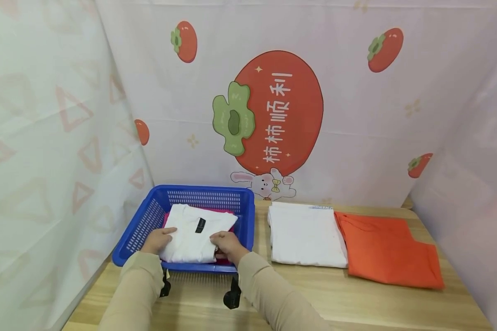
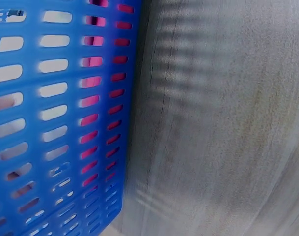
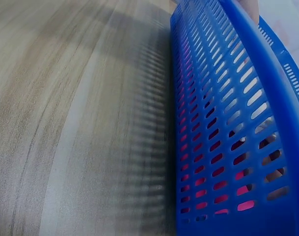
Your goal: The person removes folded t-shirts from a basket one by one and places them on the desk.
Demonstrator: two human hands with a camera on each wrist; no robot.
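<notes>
A folded white T-shirt (image 1: 190, 241) with a dark neck label lies inside a blue plastic basket (image 1: 203, 188). Beneath it shows the edge of a pink-red garment (image 1: 165, 218). My left hand (image 1: 158, 240) holds the shirt's left side, thumb on top. On the opposite side, my right hand (image 1: 228, 244) pinches the shirt's right edge, its thumb above and fingers partly below. Both wrist views look at the slotted wall of the basket (image 2: 75, 73), (image 3: 271, 73); white and pink cloth shows through, while the hands are mostly hidden.
To the right of the basket, a folded white garment (image 1: 306, 236) lies on the wooden table (image 1: 356, 303). Folded orange clothing (image 1: 385, 253) sits beside it, touching its right edge. A printed curtain (image 1: 348, 115) hangs behind, with pale cloth sides left and right.
</notes>
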